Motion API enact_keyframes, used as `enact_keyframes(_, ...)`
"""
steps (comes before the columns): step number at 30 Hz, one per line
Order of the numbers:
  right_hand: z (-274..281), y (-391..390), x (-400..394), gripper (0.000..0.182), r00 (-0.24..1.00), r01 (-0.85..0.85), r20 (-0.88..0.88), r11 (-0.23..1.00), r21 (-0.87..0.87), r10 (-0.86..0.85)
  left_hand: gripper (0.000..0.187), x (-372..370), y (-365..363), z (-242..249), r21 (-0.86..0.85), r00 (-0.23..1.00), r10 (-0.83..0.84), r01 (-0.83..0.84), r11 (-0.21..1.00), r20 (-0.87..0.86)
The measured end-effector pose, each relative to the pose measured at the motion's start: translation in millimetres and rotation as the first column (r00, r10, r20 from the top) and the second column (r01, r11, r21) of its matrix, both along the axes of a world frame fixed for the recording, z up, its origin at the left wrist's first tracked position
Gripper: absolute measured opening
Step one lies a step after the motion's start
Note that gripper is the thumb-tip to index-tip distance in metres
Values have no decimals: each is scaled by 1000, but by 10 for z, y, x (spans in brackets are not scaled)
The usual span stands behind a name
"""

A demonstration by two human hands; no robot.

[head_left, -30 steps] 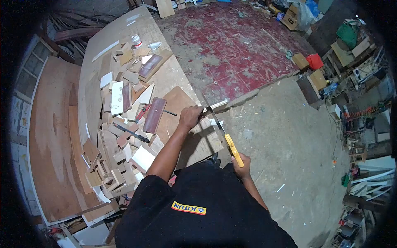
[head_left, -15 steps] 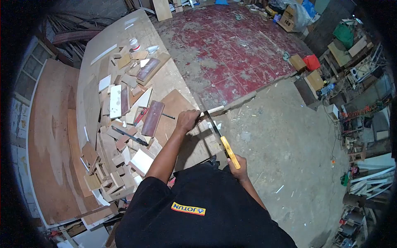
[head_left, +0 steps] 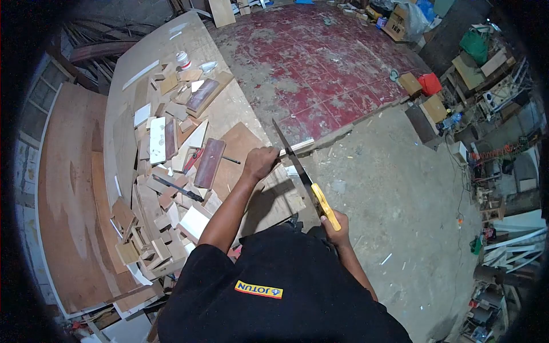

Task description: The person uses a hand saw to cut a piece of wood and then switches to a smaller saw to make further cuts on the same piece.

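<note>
My right hand [head_left: 336, 227] is wrapped round the yellow handle [head_left: 326, 208] of a hand saw, low at the right of my body. The saw's long dark blade [head_left: 293, 154] slants away up and left, past the table's edge. It crosses a thin pale wood strip [head_left: 303, 146] that juts out over the floor. At the table's right edge my left hand [head_left: 261, 162] is closed on the strip's near end, fingers curled. Beneath that hand, a brown board [head_left: 237, 143] lies on the workbench [head_left: 246, 108].
Wood offcuts [head_left: 195, 223] crowd the bench left of my arm, among them a dark reddish block [head_left: 210, 163] and a black pen-like tool [head_left: 177, 187]. A white bottle [head_left: 183, 60] stands farther back. Concrete floor [head_left: 389, 188] lies right, with stacked clutter [head_left: 514, 240] beyond.
The saw has shifted slightly forward and its handle a little right, along with my right hand. The strip's free end sits slightly higher in view. My left hand has barely moved.
</note>
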State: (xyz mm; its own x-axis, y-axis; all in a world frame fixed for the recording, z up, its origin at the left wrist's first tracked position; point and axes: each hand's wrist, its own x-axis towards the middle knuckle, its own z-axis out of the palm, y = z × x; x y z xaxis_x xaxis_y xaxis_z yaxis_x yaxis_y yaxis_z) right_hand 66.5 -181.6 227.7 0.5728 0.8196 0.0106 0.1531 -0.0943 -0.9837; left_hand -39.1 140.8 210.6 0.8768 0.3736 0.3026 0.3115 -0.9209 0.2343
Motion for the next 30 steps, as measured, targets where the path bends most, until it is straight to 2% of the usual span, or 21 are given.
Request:
enact_keyframes(2, 6, 3, -7, 11, 1000, 4, -7, 1000, 4, -4, 21, 23, 42, 53, 16, 996, -16, 15, 1000, 86)
enact_keyframes(5, 76, 53, -27, 11, 1000, 2, -14, 1000, -22, -2, 21, 41, 113, 132, -29, 998, -38, 39, 999, 60)
enact_keyframes(7, 209, 109, -82, 12, 999, 43, -7, 997, -67, -43, 20, 42, 167, 140, -26, 997, -41, 43, 999, 63)
enact_keyframes(10, 291, 168, -99, 13, 999, 17, 45, 996, -93, -13, 20, 50, 193, 174, 8, 997, -29, 29, 1000, 78)
enact_keyframes(15, 380, 142, -96, 12, 997, 9, 74, 1000, 20, -10, 22, -5, 190, 393, 17, 992, 2, -5, 1000, 124)
enact_keyframes(17, 427, 122, -130, 12, 956, 15, 292, 1000, 0, -14, 25, 9, 197, 486, -7, 989, -5, 6, 1000, 146)
enact_keyframes(18, 469, 131, -122, 12, 956, 13, 294, 1000, 3, -13, 25, 24, 189, 524, -4, 989, -4, 5, 1000, 148)
enact_keyframes(20, 579, 143, -85, 13, 993, 3, 117, 999, -44, 3, 24, 30, 158, 600, -4, 994, 5, -4, 1000, 113)
enact_keyframes(21, 632, 152, 17, 11, 997, -46, 56, 999, 3, 46, 24, 17, 170, 650, -4, 993, 11, -11, 1000, 115)
enact_keyframes(22, 671, 194, 43, 11, 997, -50, 55, 999, 0, 50, 26, -4, 197, 701, -20, 998, 27, -26, 999, 61)
enact_keyframes(24, 751, 240, 65, 13, 995, -23, -101, 999, -32, 20, 31, -36, 236, 891, -87, 998, 47, -50, 995, -38)
enact_keyframes(25, 796, 301, 38, 15, 1000, -23, -21, 1000, -8, 23, 34, -38, 339, 861, -127, 999, 33, -35, 991, -14)
enact_keyframes(26, 890, 366, 14, 15, 999, -26, -19, 1000, -4, 26, 37, -58, 454, 824, -166, 1000, 23, -20, 986, 11)
enact_keyframes(28, 1129, 490, -27, 16, 971, -173, 158, 983, -59, 180, 42, -98, 635, 843, -322, 994, 52, -16, 947, 101)
enact_keyframes(29, 1200, 560, -64, 16, 970, -173, 165, 983, -58, 181, 41, -108, 753, 855, -379, 996, 81, -64, 923, 31)
enact_keyframes(30, 1258, 637, -116, 15, 974, -136, 185, 991, 14, 131, 38, -138, 781, 1009, -396, 996, 91, -75, 915, 22)
